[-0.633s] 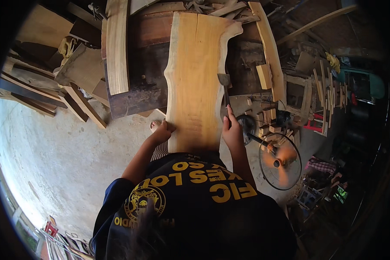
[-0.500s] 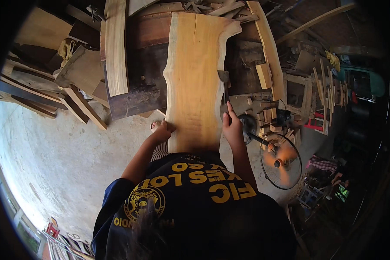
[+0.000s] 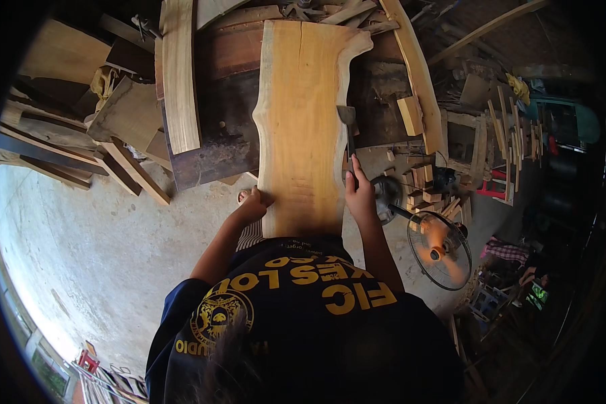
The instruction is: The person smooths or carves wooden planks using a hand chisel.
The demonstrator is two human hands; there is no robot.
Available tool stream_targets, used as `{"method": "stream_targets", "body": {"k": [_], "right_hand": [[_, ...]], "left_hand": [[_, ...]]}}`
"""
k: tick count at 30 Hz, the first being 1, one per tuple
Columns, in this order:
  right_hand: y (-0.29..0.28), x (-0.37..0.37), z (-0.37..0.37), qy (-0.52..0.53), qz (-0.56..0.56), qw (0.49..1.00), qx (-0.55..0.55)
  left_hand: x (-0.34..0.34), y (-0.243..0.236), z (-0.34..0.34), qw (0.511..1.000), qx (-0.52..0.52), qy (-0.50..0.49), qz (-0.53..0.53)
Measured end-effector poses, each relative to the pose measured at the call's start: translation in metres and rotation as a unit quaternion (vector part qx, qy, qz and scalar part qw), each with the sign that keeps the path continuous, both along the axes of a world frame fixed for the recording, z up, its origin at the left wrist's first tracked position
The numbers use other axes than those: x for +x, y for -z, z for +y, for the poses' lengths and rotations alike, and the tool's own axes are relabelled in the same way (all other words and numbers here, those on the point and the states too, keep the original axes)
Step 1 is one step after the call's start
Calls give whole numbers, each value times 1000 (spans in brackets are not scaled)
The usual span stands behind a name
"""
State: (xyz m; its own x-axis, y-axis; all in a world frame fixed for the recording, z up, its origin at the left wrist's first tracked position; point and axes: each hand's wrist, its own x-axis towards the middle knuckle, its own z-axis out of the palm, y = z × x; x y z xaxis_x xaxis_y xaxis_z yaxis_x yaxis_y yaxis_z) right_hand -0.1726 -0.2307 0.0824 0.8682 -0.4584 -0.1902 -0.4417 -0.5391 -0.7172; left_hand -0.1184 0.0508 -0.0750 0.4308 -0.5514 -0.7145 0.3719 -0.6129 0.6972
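Note:
A long pale wooden slab [image 3: 299, 114] with wavy natural edges runs away from my body. Its near end is against my dark shirt, and the far part lies over a dark worktable [image 3: 212, 151]. At the near left edge, my left hand [image 3: 252, 207] grips the slab, with the fingers going under or behind it. My right hand [image 3: 360, 193] is closed around the handle of a dark tool with a wide flat blade [image 3: 346, 116]. Its index finger stretches along the handle. The blade rests against or just over the slab's right edge; exact contact cannot be made out.
Another board [image 3: 182, 87] lies at the far left of the table, and a long plank [image 3: 417, 81] at the right. A standing fan [image 3: 439, 250] is close to my right arm. Wood offcuts [image 3: 424, 178] are piled behind it. Boards lean over the concrete floor [image 3: 182, 229] at left.
The blade tool and my right hand have shifted only slightly along the slab's right edge. My left hand keeps its hold. The whole view has tilted a little.

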Motion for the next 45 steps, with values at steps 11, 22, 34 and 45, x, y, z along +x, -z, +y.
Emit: {"method": "stream_targets", "body": {"k": [11, 22, 34, 45], "right_hand": [[16, 8, 15, 14, 20, 998, -56], [13, 35, 15, 26, 37, 995, -85], [14, 12, 17, -5, -26, 995, -94], [32, 32, 5, 101, 56, 993, -32]], "left_hand": [[3, 24, 6, 999, 9, -12, 29], [2, 20, 4, 1000, 19, -1, 13], [9, 4, 0, 1000, 15, 4, 10], [-1, -43, -3, 983, -79, -163, 38]]}}
